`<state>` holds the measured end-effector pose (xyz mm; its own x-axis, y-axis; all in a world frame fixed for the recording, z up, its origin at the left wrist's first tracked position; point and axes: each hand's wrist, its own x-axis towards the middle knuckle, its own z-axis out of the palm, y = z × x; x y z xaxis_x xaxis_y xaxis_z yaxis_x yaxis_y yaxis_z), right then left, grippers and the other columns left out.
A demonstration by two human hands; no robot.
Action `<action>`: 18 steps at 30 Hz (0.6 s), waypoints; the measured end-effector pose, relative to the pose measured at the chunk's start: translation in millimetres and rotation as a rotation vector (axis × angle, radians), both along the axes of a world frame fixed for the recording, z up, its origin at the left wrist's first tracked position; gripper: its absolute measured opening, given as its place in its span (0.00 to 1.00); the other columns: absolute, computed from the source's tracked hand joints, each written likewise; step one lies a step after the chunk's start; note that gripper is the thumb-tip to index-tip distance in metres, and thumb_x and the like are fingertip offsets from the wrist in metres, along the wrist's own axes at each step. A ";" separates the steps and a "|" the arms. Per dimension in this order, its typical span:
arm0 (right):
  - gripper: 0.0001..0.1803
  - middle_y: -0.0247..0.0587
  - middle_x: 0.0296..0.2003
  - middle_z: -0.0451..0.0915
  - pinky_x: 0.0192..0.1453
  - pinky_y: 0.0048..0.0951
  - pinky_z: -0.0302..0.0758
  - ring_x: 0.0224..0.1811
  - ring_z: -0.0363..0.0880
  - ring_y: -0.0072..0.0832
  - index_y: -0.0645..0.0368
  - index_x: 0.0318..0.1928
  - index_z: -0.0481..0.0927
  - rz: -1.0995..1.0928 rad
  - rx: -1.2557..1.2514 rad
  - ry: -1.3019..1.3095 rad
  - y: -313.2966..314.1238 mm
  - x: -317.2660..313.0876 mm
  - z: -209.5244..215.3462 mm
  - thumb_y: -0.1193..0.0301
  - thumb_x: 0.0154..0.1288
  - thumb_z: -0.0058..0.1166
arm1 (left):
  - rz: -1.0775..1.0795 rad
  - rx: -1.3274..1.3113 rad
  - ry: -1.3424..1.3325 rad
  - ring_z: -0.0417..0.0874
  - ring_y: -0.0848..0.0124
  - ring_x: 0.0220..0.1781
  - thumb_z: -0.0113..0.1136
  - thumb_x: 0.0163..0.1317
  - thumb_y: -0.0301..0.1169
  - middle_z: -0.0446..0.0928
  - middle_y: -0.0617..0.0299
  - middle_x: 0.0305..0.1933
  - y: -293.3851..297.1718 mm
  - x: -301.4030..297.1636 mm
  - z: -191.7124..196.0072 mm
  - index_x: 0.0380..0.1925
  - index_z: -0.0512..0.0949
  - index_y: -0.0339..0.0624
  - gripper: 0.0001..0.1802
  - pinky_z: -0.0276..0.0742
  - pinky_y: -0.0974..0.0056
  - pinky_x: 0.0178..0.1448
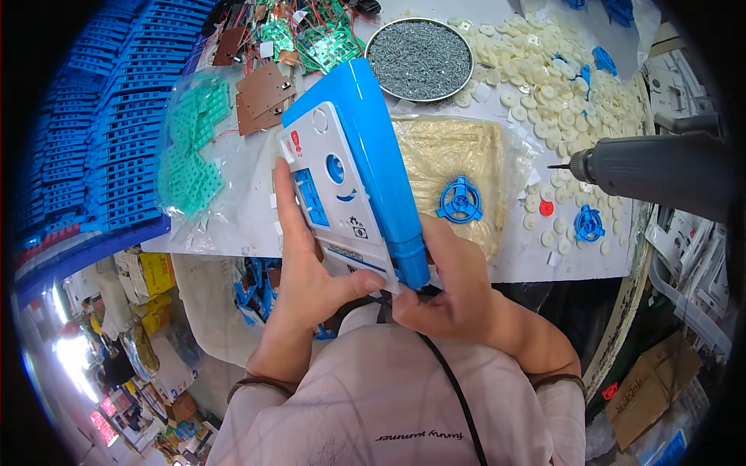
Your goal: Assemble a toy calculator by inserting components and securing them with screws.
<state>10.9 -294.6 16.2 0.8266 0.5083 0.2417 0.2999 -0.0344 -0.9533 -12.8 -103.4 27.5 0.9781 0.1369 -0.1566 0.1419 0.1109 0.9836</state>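
Observation:
Between both hands I hold a blue and white plastic casing (386, 167), tilted on edge above the front of the table. Its white panel has a round hole and a rectangular window. My left hand (303, 268) grips the white side, thumb near the lower end and fingers along the edge. At the blue lower corner, my right hand (454, 283) closes round the casing; some of its fingers are hidden behind it. A blue three-armed plastic wheel (461, 200) lies on a yellowish wrapped pad (420, 140) just beyond my right hand.
An electric screwdriver (645, 167) juts in from the right. Behind are a round tray of screws (420, 58), many cream plastic discs (536, 78) and green circuit boards (330, 39). Blue plastic parts (116, 101) stack high at left, beside bagged mint-green pieces (190, 147). Another blue wheel (589, 224) lies at right.

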 end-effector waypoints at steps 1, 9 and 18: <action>0.39 0.55 0.47 0.82 0.49 0.31 0.82 0.44 0.88 0.41 0.72 0.69 0.64 -0.020 0.000 -0.005 1.3 -1.9 -1.6 0.77 0.55 0.59 | 0.011 0.010 -0.010 0.67 0.57 0.75 0.90 0.35 0.50 0.54 0.47 0.79 -0.6 0.1 -0.2 0.80 0.24 0.42 0.90 0.69 0.53 0.75; 0.41 0.60 0.51 0.80 0.52 0.37 0.81 0.48 0.85 0.47 0.68 0.75 0.56 0.004 0.088 0.124 1.2 -1.8 -7.8 0.74 0.64 0.59 | 0.063 0.462 -0.106 0.60 0.55 0.79 0.89 0.35 0.49 0.51 0.48 0.79 11.0 -4.2 -17.0 0.80 0.31 0.36 0.86 0.61 0.52 0.79; 0.24 0.43 0.51 0.82 0.58 0.26 0.76 0.52 0.80 0.23 0.64 0.63 0.69 0.135 0.200 0.488 -38.4 6.2 1.5 0.72 0.72 0.60 | 0.167 -0.057 -0.146 0.82 0.74 0.52 0.45 0.78 0.30 0.82 0.57 0.51 32.8 11.7 4.0 0.68 0.63 0.32 0.22 0.78 0.66 0.59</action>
